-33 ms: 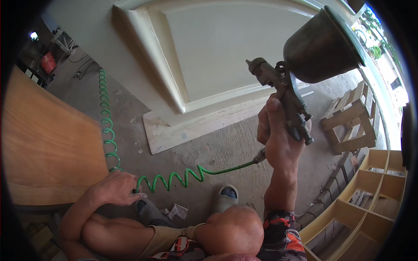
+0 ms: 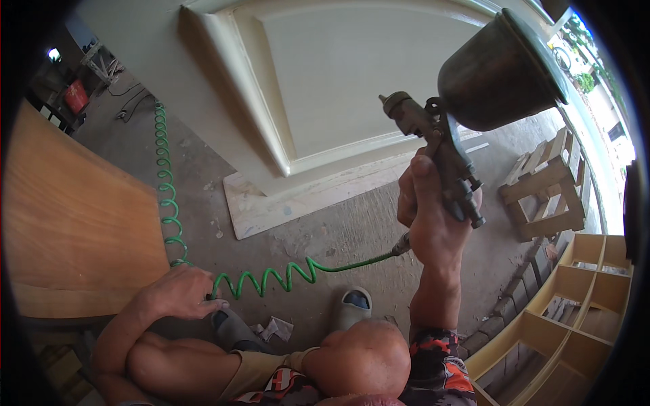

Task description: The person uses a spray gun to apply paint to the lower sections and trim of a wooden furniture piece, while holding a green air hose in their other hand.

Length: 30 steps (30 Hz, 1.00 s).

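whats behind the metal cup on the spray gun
Around the cup, the white panel shows to the left, grey floor below and greenery to the right. Whatever lies directly behind it is covered.

No text, number or sign is legible. At the lower edge, right of centre, the patterned sleeve (image 2: 433, 345) carries an orange-red patch (image 2: 456, 371); left of centre, patterned fabric (image 2: 305, 387) carries an unreadable red-and-white mark (image 2: 279, 382).

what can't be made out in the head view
In the head view:
Spray gun handle: mostly covered by the right hand
Dark cup contents: hidden by its wall
Green hose, one stretch: covered by the left hand
White panel, top: cut off by upper edge
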{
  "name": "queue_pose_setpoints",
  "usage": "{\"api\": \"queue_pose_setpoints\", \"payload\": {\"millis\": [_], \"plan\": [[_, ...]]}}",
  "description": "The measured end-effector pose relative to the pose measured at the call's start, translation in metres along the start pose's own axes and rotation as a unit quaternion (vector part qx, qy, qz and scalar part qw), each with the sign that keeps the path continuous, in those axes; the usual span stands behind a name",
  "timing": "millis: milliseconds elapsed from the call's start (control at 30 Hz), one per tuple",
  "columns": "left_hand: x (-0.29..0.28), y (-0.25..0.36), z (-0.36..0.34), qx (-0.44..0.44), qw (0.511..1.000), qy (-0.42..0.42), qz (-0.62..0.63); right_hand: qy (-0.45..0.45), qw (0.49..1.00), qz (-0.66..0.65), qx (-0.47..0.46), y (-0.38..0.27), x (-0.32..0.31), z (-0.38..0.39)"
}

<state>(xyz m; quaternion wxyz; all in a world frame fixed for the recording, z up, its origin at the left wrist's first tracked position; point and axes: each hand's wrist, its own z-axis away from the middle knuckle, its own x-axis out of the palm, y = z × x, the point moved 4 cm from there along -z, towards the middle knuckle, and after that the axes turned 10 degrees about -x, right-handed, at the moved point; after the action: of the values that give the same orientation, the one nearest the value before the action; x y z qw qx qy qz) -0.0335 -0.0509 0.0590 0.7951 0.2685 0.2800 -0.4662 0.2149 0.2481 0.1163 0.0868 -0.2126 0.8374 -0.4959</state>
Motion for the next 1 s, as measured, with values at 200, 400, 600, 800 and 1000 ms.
{"api": "queue_pose_setpoints", "payload": {"millis": [200,400,600,800,1000], "plan": [[0.009,-0.014,0.004,-0.02,1.0,0.003,-0.016,-0.056,0.997,0.017,-0.051,-0.002,0.027,0.019],[0.02,-0.032,0.012,-0.019,0.999,0.019,-0.042,-0.095,0.995,0.004,-0.01,-0.015,0.054,0.038],[0.029,-0.045,0.012,0.002,0.998,0.028,-0.055,-0.146,0.988,-0.002,-0.044,-0.028,0.087,0.05],[0.031,-0.05,0.012,-0.004,0.996,0.021,-0.087,-0.189,0.974,0.018,-0.121,-0.037,0.117,0.059],[0.033,-0.059,0.019,-0.019,0.995,0.016,-0.097,-0.206,0.969,-0.025,-0.131,-0.036,0.141,0.069]]}}
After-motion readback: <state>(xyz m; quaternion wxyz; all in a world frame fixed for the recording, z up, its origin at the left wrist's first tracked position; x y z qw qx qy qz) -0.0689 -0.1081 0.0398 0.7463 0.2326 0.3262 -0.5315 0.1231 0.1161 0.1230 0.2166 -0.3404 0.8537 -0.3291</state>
